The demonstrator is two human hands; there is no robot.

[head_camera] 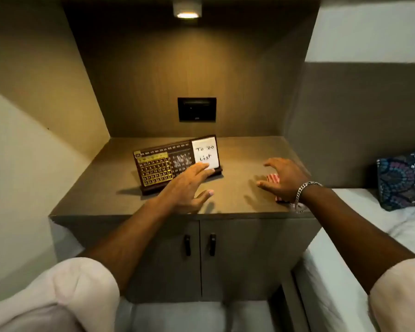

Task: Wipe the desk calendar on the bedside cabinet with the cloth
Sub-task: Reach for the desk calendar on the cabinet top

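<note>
I judge the desk calendar (175, 161), propped mid-cabinet, light and tippable, so my spread, empty left hand (187, 185) should steady its base while my open right hand (283, 179) takes the limp cloth (273, 179) beneath it

Cabinet top (237, 149) matt wood-grain (laminate?); bracelet (304, 190) metal.

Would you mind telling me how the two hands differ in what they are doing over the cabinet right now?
The left hand reaches toward the desk calendar, its fingertips in front of the white to-do note; the right hand hovers spread over the red-and-white cloth, off to the calendar's right. The right wrist wears a silver bracelet; the left wrist is bare. Both hands are open, palms down, above the cabinet top, and neither grips anything.
</note>
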